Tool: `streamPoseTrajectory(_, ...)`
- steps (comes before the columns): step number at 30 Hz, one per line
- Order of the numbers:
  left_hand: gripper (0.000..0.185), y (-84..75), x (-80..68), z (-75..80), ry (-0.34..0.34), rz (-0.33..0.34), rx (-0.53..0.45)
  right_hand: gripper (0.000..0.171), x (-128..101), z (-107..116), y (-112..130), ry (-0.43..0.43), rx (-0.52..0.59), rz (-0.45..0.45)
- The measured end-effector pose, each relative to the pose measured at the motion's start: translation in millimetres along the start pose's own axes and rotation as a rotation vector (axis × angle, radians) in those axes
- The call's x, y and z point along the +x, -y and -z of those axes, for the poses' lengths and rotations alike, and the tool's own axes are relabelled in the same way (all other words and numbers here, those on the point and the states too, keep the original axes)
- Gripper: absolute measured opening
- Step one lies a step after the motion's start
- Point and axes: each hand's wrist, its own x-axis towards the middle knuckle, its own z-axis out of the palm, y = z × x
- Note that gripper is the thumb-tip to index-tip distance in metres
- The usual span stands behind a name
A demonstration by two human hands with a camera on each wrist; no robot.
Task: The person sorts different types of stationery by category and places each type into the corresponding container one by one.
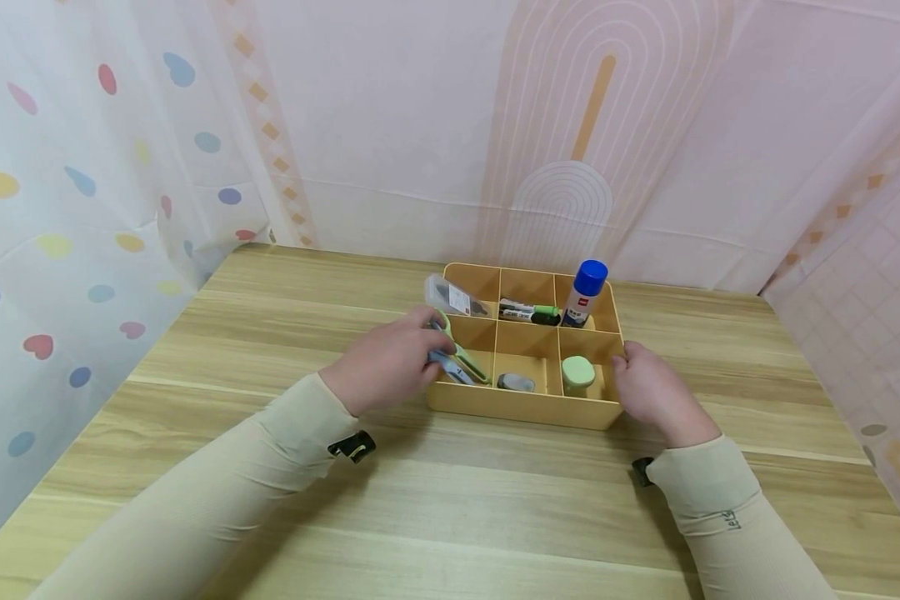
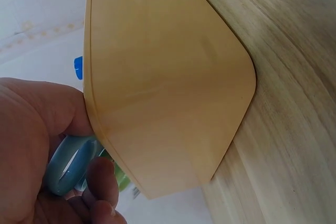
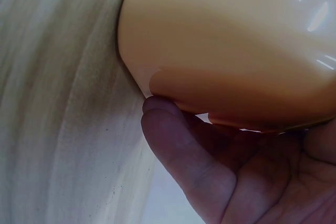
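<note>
On the desk, near the back wall:
Desk (image 1: 495, 508): pale wood grain, carrying a yellow organiser tray (image 1: 521, 406) with six compartments in two rows of three.
Left hand (image 1: 387, 364): at the tray's front-left corner, fingers curled round a pair of scissors (image 1: 453, 360); blue and green handle loops inside the grip, scissors lying partly in the front-left compartment. From the left wrist, a fingertip (image 2: 102, 179) next to a blue loop, close against the tray's outer wall.
Right hand (image 1: 651, 390): against the tray's right side wall near the front corner, fingers touching the wall. From the right wrist, fingers (image 3: 184, 153) loosely bent and pressed up to the rounded yellow corner; wrapped round it or merely resting, cannot tell.
Front-middle compartment: small grey object (image 1: 516, 382), too small to identify.
Front-right compartment: pale green rounded object (image 1: 578, 374), standing upright.
Back-left compartment: clear plastic box (image 1: 450, 296), tilted, sticking out over the rim.
Back-middle compartment: markers (image 1: 528, 313) lying flat, one with a green end.
Back-right compartment: glue stick (image 1: 585, 293), white body, blue cap, leaning upright.
Sleeves: beige, on both forearms, each with a dark strap at the wrist.
Backdrop: pale sheets, coloured dots and hearts on the left, orange arch pattern behind the tray.
</note>
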Motion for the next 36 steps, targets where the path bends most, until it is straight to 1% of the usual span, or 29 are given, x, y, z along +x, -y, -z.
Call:
streamPoseTrajectory(4, 0.019, 0.1, 0.7, -0.3, 0.006, -0.006, -0.008, 0.053, 0.1, -0.3, -0.5, -0.001, 0.0, 0.002)
streamPoseTrajectory(16, 0.021, -0.4, 3.7, -2.0, 0.04, 0.01, -0.026, 0.052, -0.4, -1.1, -1.3, -0.014, 0.005, 0.013)
streamPoseTrajectory(23, 0.023, 0.2, 5.7, -4.2, 0.059, 0.014, -0.03, 0.047, 0.3, -2.0, -0.8, -0.027, -0.008, 0.039)
streamPoseTrajectory(36, 0.025, -0.4, 6.8, -3.9, 0.078, 0.025, -0.043, 0.052, -0.4, -1.0, -1.4, -0.018, -0.006, 0.025)
